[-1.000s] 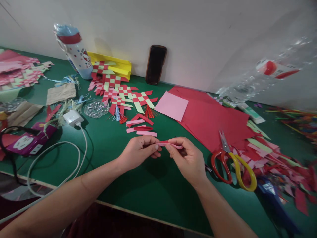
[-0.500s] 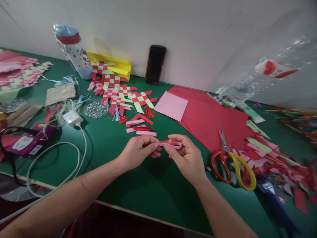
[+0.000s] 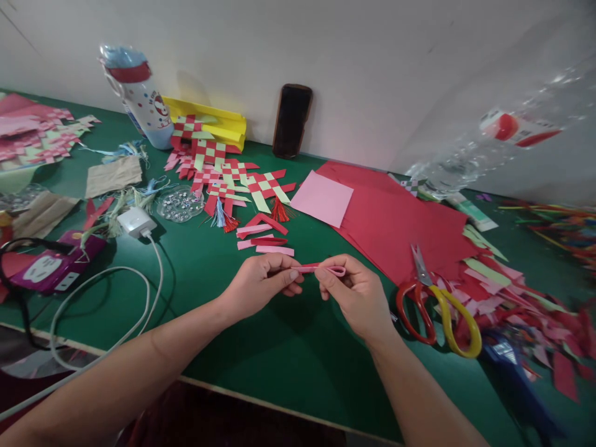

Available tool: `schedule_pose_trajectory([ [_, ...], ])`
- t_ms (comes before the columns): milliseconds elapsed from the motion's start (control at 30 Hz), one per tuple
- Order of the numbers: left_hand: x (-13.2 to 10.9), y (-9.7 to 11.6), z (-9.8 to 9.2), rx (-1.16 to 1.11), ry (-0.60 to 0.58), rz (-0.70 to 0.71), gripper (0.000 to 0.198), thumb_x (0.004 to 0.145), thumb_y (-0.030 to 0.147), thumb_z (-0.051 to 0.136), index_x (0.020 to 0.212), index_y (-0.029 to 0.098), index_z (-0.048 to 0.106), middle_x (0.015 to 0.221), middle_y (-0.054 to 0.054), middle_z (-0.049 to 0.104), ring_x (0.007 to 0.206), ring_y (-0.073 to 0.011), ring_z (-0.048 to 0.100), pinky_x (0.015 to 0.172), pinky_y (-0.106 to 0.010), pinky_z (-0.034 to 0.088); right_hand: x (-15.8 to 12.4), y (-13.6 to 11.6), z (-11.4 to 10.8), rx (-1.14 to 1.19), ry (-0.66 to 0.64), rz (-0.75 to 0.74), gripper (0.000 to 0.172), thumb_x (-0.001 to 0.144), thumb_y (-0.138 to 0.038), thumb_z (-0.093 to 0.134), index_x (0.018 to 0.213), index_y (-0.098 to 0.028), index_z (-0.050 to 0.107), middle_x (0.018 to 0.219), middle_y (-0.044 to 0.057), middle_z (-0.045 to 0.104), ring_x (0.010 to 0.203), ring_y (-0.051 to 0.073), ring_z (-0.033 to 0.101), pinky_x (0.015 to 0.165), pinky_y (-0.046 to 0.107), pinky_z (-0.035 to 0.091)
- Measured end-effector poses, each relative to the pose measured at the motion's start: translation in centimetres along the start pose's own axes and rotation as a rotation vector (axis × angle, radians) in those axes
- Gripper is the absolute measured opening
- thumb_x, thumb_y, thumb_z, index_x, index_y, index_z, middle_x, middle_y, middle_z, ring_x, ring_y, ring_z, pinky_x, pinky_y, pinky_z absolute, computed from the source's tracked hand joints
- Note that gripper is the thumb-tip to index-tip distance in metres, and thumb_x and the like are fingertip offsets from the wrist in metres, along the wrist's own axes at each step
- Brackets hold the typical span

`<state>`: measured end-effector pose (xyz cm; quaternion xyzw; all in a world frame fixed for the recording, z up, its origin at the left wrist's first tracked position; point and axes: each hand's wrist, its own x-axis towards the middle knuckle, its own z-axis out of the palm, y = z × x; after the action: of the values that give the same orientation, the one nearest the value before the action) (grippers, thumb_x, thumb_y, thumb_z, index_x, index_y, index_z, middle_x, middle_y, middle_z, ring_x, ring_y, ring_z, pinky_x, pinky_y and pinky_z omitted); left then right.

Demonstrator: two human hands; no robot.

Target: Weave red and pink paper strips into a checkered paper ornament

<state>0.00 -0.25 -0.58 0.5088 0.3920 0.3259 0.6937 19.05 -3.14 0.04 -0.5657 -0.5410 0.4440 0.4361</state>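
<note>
Head view: left hand and right hand pinch a folded pink strip, unwoven like the loose strips before the phone, left of which woven shapes seem finished.

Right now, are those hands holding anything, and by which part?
Yes, a folded pink-and-red strip: the left hand pinches its left part, the right hand pinches it near its looped right end.

From the strip, six o'clock offers passage over the table between the forearms; scissors block three; cable, nine; phone, twelve.
</note>
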Motion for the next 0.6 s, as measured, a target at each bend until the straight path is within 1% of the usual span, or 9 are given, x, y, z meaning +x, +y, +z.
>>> schedule_pose_trajectory([
  [167,-0.01,-0.16,-0.07,0.032,0.013,0.007,0.028,0.082,0.039,0.072,0.092,0.013,0.068,0.08,-0.003,0.069,0.075,-0.0138,0.069,0.071,-0.025,0.057,-0.08,-0.25,0.13,-0.048,0.007,-0.024,0.028,0.083,-0.046,0.069,0.08,-0.019,0.063,0.061,-0.003,0.057,0.05,0.01,0.054,0.049,0.023,0.046],
  [400,-0.03,-0.43,-0.17,0.107,0.03,0.033,0.026,0.085,0.04,0.069,0.09,0.015,0.069,0.077,-0.003,0.07,0.075,-0.0138,0.068,0.071,-0.024,0.055,-0.17,-0.25,0.4,-0.056,-0.005,-0.038,0.027,0.084,-0.045,0.068,0.078,-0.02,0.063,0.061,-0.003,0.057,0.05,0.01,0.054,0.049,0.023,0.045],
  [600,-0.06,-0.29,-0.06,0.104,0.039,0.03,0.03,0.084,0.044,0.069,0.086,0.014,0.068,0.077,-0.003,0.07,0.071,-0.0135,0.068,0.068,-0.025,0.056,-0.1,-0.65,0.6,-0.024,-0.047,-0.004,0.026,0.081,-0.045,0.07,0.081,-0.02,0.063,0.062,-0.003,0.058,0.05,0.01,0.054,0.048,0.023,0.046],
])
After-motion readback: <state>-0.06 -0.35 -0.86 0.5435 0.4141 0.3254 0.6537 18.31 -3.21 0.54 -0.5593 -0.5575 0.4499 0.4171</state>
